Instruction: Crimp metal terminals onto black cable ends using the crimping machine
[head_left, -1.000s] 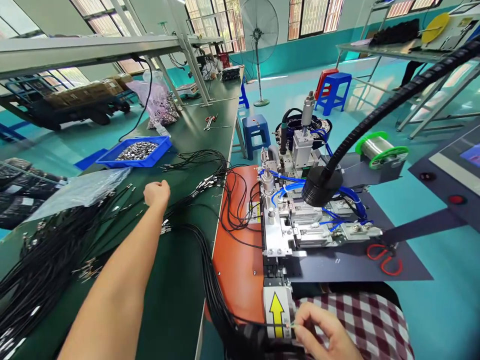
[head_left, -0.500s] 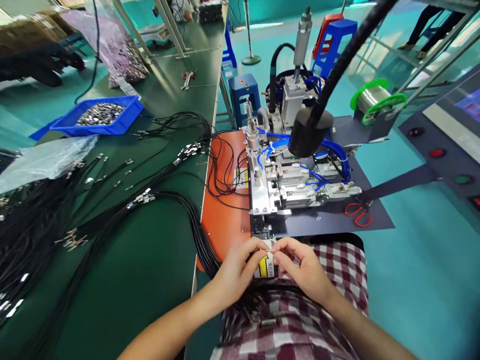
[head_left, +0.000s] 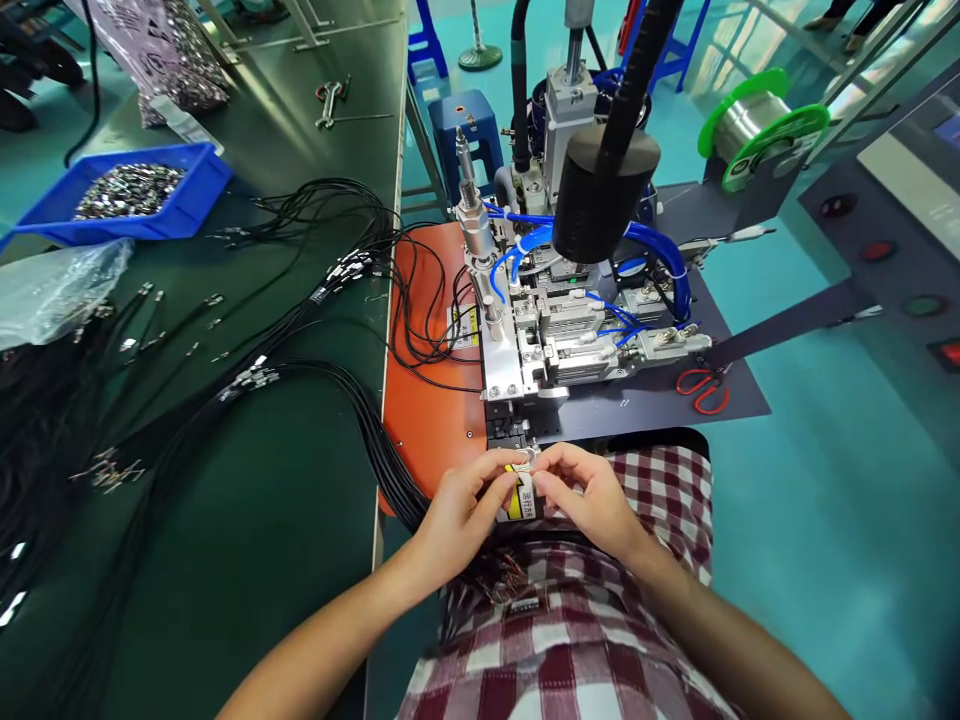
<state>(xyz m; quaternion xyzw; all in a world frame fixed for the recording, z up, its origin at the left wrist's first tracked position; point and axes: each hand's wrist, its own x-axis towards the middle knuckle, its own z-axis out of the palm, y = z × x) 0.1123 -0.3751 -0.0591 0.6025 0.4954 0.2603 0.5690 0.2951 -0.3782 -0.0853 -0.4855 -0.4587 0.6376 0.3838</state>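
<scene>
My left hand (head_left: 456, 518) and my right hand (head_left: 596, 503) meet in front of my lap, both in a fingertip pinch. Between them are thin wires (head_left: 522, 468), small and partly covered by the fingers. Just behind the fingertips is a machine part with a yellow and white label (head_left: 527, 500). A bundle of black cables (head_left: 379, 440) comes off the table and passes under my left forearm. Its stripped, copper-coloured ends (head_left: 504, 578) lie on my checked clothing.
Ahead stands a machine with metal cylinders (head_left: 581, 360) and an orange plate (head_left: 427, 440). A black nozzle (head_left: 604, 205) hangs above it. Red-handled scissors (head_left: 703, 390) and a wire spool (head_left: 754, 125) are right. The green table (head_left: 285, 500) carries more cables and a blue tray (head_left: 165, 225) of metal parts.
The view has tilted down and turned slightly right, so the machine and table appear further up and left. Both hands stay pinched together at the thin wires, with the fingers slightly shifted.
</scene>
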